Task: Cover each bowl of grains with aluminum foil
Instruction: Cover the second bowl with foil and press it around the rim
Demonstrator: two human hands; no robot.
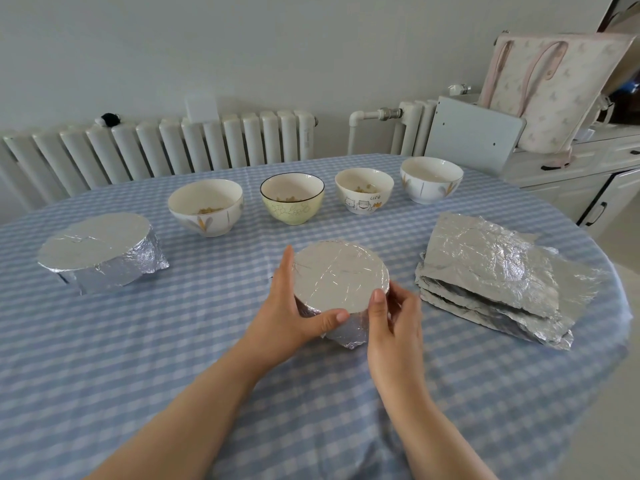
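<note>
A foil-covered bowl point(337, 278) stands at the table's middle. My left hand point(291, 306) grips its left side, thumb curled along the near rim. My right hand point(394, 313) pinches the foil at its right near edge with thumb and fingers. A second foil-covered bowl point(100, 251) sits at the far left. Several uncovered bowls with grains line the back: a white one point(206, 207), a green one point(292, 199), a cat-print one point(363, 190) and another white one point(431, 180). A stack of foil sheets point(491, 271) lies to the right.
The round table has a blue checked cloth point(173, 341). A radiator point(166, 147) runs along the wall behind it. A white cabinet point(581, 174) with a tote bag point(554, 88) stands at the back right.
</note>
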